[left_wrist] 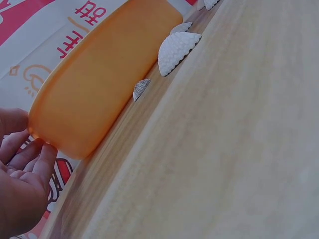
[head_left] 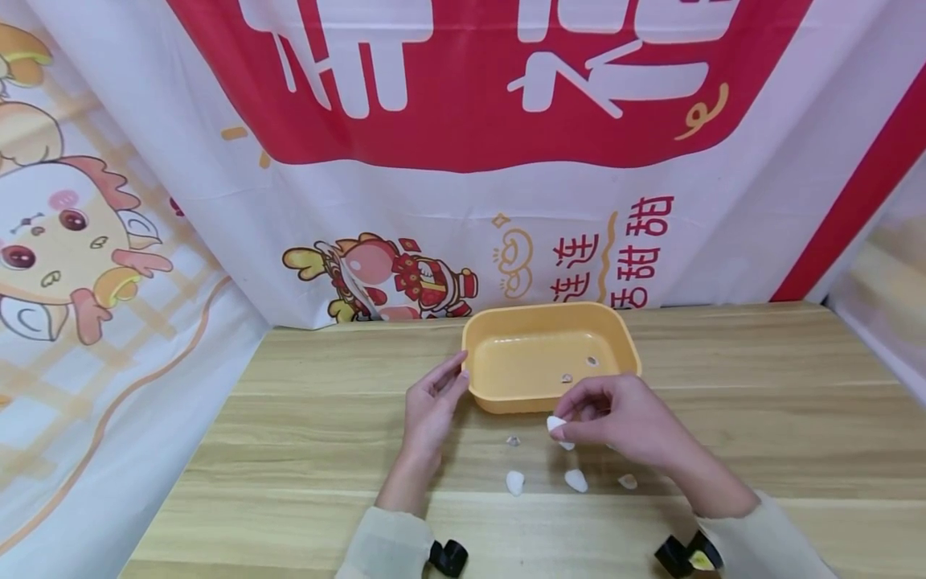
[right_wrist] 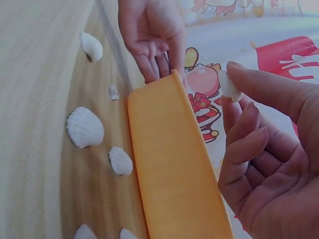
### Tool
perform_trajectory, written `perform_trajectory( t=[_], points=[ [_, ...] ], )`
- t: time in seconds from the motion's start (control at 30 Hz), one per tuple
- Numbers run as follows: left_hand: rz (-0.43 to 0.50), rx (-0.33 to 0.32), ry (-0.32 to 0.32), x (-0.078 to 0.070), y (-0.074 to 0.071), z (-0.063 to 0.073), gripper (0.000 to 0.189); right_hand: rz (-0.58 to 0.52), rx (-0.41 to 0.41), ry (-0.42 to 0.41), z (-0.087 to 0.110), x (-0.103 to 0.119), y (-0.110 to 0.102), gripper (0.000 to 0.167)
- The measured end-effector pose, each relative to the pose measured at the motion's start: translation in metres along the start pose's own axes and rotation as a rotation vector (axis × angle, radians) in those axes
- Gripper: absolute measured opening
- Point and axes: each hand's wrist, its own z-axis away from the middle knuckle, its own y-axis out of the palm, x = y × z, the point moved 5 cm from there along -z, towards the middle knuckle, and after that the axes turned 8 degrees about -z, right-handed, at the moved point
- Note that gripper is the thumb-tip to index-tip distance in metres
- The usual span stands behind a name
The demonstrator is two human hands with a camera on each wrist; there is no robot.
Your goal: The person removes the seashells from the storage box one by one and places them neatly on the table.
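A white seashell (right_wrist: 230, 86) is pinched between the thumb and fingertips of my right hand (head_left: 629, 418), in front of the near right side of the yellow-orange basin (head_left: 499, 396). My left hand (head_left: 432, 408) touches the outside of the basin's left end with its fingertips, fingers loosely bent. Inside the basin lie a small shell (head_left: 567, 378) and another small shell (head_left: 592, 361). On the table before it are a small greyish shell (head_left: 513, 441), a white shell (head_left: 514, 482), a larger ribbed shell (right_wrist: 85, 127) and a smaller shell (right_wrist: 120, 161). My right hand partly covers this area in the head view.
The wooden table (head_left: 311, 450) reaches back to a printed cloth (head_left: 463, 145) hanging behind the basin. Another patterned cloth (head_left: 79, 386) borders the left side. A pale shell (head_left: 628, 481) lies at the right of the row. Black straps show at both wrists.
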Motion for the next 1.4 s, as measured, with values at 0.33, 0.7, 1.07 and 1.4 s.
perform_trajectory(
  t=[0.33,0.7,1.07,1.4],
  points=[
    [-0.004,0.001,-0.014,-0.001,-0.001,-0.001,0.038,-0.033,0.058,-0.011,0.004,-0.011,0.010,0.025],
    [-0.010,0.008,-0.012,-0.001,0.001,-0.002,0.037,-0.019,0.146,0.011,0.006,-0.021,0.035,0.022],
    [-0.011,0.007,-0.010,-0.002,0.002,-0.001,0.036,-0.017,0.255,-0.062,0.016,-0.024,0.066,0.019],
    [-0.012,0.002,-0.006,-0.001,-0.001,0.000,0.036,0.027,0.306,-0.094,0.023,-0.024,0.090,0.020]
  ],
)
